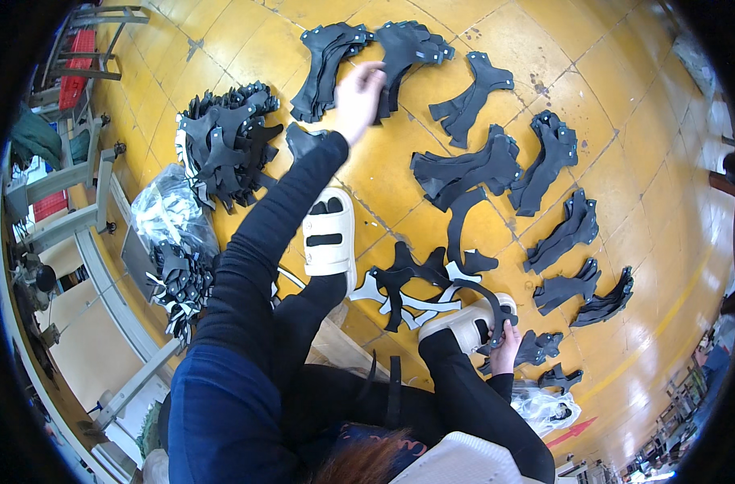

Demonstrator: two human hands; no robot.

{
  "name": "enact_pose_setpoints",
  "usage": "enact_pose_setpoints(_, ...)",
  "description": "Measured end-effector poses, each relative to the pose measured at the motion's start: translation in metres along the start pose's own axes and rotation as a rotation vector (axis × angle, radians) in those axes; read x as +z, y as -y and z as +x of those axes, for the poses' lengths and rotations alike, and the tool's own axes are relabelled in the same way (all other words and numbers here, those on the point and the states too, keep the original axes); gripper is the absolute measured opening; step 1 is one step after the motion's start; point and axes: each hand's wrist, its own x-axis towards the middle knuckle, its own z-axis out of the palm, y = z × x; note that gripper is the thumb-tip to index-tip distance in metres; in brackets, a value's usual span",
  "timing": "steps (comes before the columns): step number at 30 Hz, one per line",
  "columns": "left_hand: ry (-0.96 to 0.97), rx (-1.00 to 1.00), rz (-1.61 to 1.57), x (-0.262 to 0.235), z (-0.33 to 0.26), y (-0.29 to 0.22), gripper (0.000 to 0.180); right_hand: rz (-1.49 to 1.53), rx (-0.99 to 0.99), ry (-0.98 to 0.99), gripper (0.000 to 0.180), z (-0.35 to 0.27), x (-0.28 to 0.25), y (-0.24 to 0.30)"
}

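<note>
Nearest the camera lies white textured fabric (460, 464), with the dark blue sleeve (222, 403) beside it. Beyond, the left hand (358, 101) reaches toward the far edge of the yellow tiled floor (625, 181), over the gap between a left stack of black Y-shaped cut pieces (327, 68) and a right stack of similar pieces (408, 50). Its fingers are curled; whether they touch or pinch a piece, I cannot tell. The right hand (508, 347) grips the lower end of a curved black strip (498, 311), which arches beside the right cream sandal (460, 327). White-backed cut pieces (432, 306) lie between the two sandals, and smaller stacks line the floor's right side. A jumbled black heap (226, 141) sits toward its left edge.

The step in hand looks like handling pieces by shape; the next pick seems to call for parting one layer from its stack.
</note>
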Motion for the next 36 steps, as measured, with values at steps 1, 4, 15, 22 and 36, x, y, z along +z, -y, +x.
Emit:
enact_pose_setpoints(1,-0.083,0.102,0.041,-0.016,0.013,0.009,0.020,-0.002,0.006,0.001,0.019,0.000,0.002,0.001)
enact_pose_setpoints(4,-0.155,-0.010,0.041,-0.055,0.041,0.042,0.019,-0.004,-0.004,0.021,0.019,-0.001,0.001,0.003)
enact_pose_setpoints(15,-0.279,-0.180,0.473,-0.091,0.072,0.081,0.052,0.009,-0.031,0.002,0.017,-0.005,0.006,0.007)
enact_pose_setpoints(22,-0.363,-0.146,0.509,-0.094,0.068,0.078,0.046,-0.008,-0.013,0.044,0.018,-0.001,0.002,0.004)
enact_pose_setpoints(36,-0.357,0.288,0.324,-0.054,0.029,0.013,0.020,-0.003,0.000,0.033,0.017,-0.007,0.010,0.010)
